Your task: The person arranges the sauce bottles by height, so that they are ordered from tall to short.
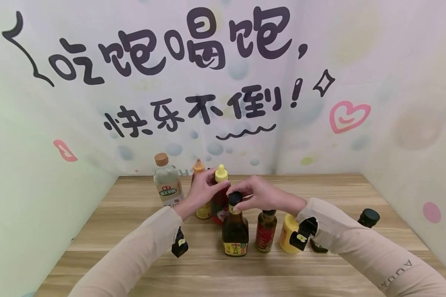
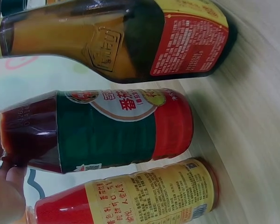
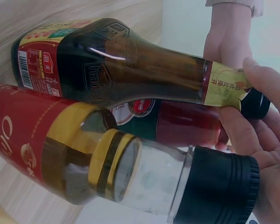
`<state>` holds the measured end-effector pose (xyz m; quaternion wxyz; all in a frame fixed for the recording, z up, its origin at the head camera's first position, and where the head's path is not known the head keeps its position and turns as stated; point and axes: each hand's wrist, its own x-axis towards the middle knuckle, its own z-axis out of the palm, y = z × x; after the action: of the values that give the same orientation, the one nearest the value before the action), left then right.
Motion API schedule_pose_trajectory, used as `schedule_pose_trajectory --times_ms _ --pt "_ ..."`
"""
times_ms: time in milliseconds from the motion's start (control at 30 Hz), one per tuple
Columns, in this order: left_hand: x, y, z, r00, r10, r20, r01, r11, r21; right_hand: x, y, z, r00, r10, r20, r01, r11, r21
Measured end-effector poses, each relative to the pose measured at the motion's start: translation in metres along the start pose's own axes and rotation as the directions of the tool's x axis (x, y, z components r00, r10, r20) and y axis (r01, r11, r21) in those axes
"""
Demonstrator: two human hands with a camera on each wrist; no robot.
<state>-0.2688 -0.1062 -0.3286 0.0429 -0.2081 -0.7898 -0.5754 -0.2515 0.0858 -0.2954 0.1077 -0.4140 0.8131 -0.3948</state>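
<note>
At the middle of the table my left hand [image 1: 200, 193] holds a ketchup bottle [image 2: 107, 130] by its neck, just under the yellow cap [image 1: 221, 174]. The bottle stands upright, with a green and red label. My right hand [image 1: 264, 194] pinches the neck of a brown sauce bottle [image 1: 235, 231] between thumb and fingers, close to its black cap [image 1: 235, 197]. This one is upright too, in front of the ketchup. Behind my left hand is a red squeeze bottle [image 2: 144, 196] with a yellow label, partly hidden in the head view.
A clear bottle [image 1: 167, 183] with an orange cap stands at the back left. Right of the brown bottle are a small red-labelled bottle [image 1: 265, 235] and a yellow container [image 1: 289, 237]. My right sleeve [image 1: 371, 251] partly covers a black-capped bottle [image 1: 369, 217]. A printed wall [image 1: 193, 152] closes the wooden table's back.
</note>
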Motion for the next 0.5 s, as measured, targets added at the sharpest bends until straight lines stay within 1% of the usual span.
schedule_pose_trajectory --times_ms 100,300,400,500 --pt "0.007 -0.009 0.003 1.000 -0.011 -0.011 0.012 1.000 0.020 0.000 -0.001 0.000 1.000 0.005 0.000 -0.005 1.000 -0.009" --pt "0.017 -0.014 0.008 1.000 -0.020 -0.018 0.021 0.998 0.066 -0.001 -0.002 -0.001 1.000 0.012 0.004 -0.012 1.000 -0.029" --pt "0.021 -0.016 0.010 0.999 -0.020 -0.026 0.022 0.998 0.062 -0.001 -0.002 -0.001 1.000 0.022 0.006 -0.022 0.999 -0.029" --pt "0.025 -0.016 0.012 1.000 -0.001 -0.031 0.002 0.999 0.039 -0.001 -0.002 -0.001 1.000 0.023 0.003 -0.023 0.999 -0.029"
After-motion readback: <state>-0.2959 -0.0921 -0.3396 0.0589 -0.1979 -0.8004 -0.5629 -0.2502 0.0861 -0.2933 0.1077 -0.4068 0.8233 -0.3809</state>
